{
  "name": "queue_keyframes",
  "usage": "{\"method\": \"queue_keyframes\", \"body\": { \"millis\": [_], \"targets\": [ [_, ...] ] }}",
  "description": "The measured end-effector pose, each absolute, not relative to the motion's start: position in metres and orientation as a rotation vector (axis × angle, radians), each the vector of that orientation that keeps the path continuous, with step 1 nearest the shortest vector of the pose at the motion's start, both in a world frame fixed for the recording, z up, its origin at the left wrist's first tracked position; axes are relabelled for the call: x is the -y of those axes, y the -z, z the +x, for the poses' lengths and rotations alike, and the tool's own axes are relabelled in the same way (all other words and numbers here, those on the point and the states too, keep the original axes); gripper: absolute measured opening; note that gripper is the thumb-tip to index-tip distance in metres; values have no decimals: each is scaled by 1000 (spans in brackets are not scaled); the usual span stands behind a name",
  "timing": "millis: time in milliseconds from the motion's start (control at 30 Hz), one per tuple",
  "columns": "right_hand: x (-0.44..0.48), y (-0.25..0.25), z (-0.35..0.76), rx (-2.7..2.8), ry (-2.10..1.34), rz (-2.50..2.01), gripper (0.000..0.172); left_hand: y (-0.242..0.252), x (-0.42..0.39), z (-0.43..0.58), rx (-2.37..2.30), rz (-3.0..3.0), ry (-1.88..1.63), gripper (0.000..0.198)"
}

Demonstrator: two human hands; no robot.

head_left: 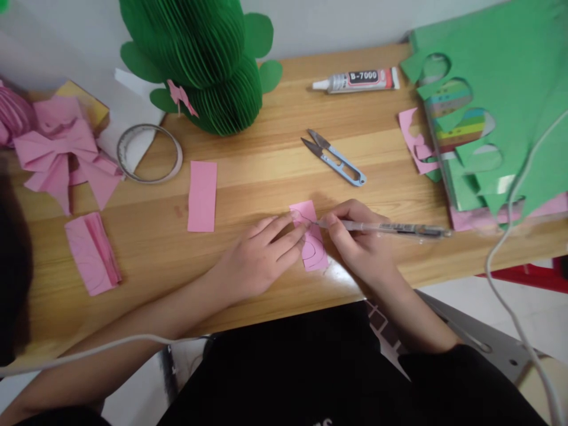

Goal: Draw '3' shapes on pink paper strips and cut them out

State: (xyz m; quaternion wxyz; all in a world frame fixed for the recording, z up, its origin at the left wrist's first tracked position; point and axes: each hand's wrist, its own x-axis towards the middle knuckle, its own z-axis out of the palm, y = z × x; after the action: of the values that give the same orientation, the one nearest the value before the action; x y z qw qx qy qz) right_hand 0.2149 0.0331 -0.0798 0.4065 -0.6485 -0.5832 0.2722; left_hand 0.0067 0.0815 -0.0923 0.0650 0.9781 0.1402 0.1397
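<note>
A small pink paper strip (314, 251) with curved pen lines lies on the wooden table near its front edge. My left hand (261, 257) rests flat, its stretched fingertips pressing on the strip's left side. In my right hand (357, 239) is a clear-barrelled pen (394, 228), its tip touching the upper part of the strip. A plain pink paper rectangle (202, 196) lies left of my left hand. Farther left sits a folded pink paper stack (92, 254) with curved lines drawn on it. Blue-handled thread snips (337, 160) lie beyond my right hand, blades apart.
A glue tube (361, 80) lies at the back. Behind my left hand stands a green honeycomb paper figure (222, 77). A tape roll (177, 160) and pink paper bow (62, 148) are at left. Cut green sheets (510, 89) and a white cable (506, 228) occupy the right.
</note>
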Motion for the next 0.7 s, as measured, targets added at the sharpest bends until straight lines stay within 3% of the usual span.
{"method": "queue_keyframes", "body": {
  "millis": [700],
  "targets": [
    [-31, 80, 215, 1465, -719, -1611, 19, 92, -84, 7, -399, 2919, -435, 36]
  ]
}}
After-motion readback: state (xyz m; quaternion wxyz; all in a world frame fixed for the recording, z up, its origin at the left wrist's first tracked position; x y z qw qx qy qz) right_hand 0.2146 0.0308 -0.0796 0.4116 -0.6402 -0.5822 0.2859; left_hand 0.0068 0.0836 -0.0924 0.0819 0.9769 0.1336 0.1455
